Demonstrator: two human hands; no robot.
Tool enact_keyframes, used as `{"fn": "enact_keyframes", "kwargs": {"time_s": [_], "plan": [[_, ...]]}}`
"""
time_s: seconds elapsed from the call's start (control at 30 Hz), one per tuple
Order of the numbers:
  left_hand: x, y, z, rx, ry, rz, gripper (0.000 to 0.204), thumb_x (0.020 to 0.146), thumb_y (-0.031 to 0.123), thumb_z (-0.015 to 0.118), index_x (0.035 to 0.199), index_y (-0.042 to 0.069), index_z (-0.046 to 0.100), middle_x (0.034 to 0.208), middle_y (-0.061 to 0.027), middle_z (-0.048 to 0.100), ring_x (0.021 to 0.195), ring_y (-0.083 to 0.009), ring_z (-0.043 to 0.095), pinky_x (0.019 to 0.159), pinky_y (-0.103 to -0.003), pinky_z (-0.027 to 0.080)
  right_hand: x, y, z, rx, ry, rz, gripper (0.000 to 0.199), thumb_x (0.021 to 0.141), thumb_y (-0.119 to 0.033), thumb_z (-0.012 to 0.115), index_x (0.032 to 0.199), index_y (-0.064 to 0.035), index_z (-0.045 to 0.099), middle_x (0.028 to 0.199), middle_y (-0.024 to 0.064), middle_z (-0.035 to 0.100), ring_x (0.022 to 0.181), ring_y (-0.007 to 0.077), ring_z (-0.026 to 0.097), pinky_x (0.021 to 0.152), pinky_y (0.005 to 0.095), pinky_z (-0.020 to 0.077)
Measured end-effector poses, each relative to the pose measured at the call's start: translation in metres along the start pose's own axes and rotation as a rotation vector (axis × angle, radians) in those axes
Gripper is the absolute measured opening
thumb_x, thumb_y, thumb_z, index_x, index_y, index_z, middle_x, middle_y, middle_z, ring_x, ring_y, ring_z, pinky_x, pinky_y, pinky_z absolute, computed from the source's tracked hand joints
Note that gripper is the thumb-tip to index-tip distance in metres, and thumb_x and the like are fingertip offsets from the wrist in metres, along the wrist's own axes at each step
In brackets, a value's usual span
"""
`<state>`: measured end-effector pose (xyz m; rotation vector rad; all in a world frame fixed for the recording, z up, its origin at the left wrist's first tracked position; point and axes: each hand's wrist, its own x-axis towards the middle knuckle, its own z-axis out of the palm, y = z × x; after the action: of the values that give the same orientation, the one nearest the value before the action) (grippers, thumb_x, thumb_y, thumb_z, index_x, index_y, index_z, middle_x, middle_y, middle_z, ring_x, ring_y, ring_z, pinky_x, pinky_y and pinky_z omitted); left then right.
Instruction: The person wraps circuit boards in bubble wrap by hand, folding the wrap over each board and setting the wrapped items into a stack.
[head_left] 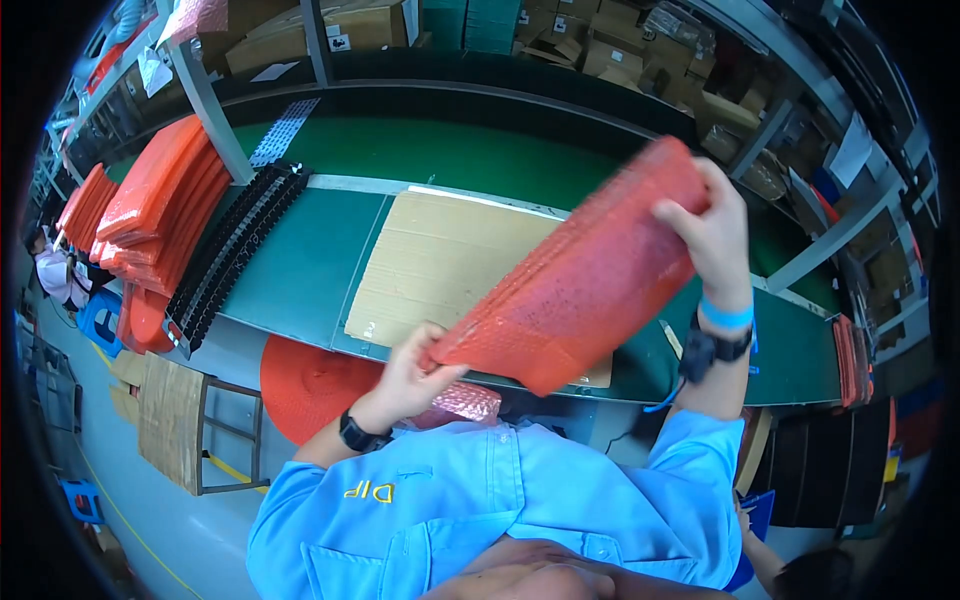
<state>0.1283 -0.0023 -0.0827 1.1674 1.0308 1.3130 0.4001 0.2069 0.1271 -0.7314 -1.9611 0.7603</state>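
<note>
Both of my hands hold a red bubble-wrap bag [590, 280], tilted up to the right above the workbench. My left hand [415, 368] pinches its lower left corner. Higher up, my right hand [712, 222] grips the opposite end, with the thumb on the near face. Layered edges show along the bag's upper side; whether anything is inside, I cannot tell. Beneath it a flat cardboard sheet [430, 260] lies on the green bench top [290, 265], partly covered by the bag.
Stacked red bubble bags [165, 200] stand at the left beside a black slotted rack [235, 255]. A red roll [315, 390] sits below the bench's near edge, close to a wooden-topped stool [170, 425]. Behind the bench runs a green conveyor belt [400, 140]. Metal posts [205, 100] rise there.
</note>
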Motion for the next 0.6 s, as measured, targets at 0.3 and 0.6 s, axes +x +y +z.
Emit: {"fn": "enact_keyframes", "kwargs": {"time_s": [0.3,0.6], "plan": [[0.005,0.05,-0.035,0.077,0.246,0.473,0.038,0.084,-0.005,0.065,0.117,0.002,0.047,0.117,-0.0142,0.061,0.108,-0.0205,0.062,0.091,-0.033,0.051,-0.162,0.104,0.067,0.561,0.209,0.042,0.059,0.076,-0.032,0.083,0.111,-0.006,0.044,0.112,0.012,0.058,0.102,0.0187,0.059,0.089,0.0319,0.0491],[-0.018,0.018,-0.055,0.47,0.275,0.422,0.033,0.081,0.008,0.076,0.106,-0.002,0.056,0.107,-0.0187,0.066,0.105,-0.0272,0.063,0.095,-0.04,0.049,-0.186,0.114,0.077,0.4,0.132,0.038,0.044,0.082,-0.02,0.078,0.109,-0.008,0.045,0.108,0.0134,0.059,0.105,0.0231,0.057,0.097,0.0421,0.0457]]}}
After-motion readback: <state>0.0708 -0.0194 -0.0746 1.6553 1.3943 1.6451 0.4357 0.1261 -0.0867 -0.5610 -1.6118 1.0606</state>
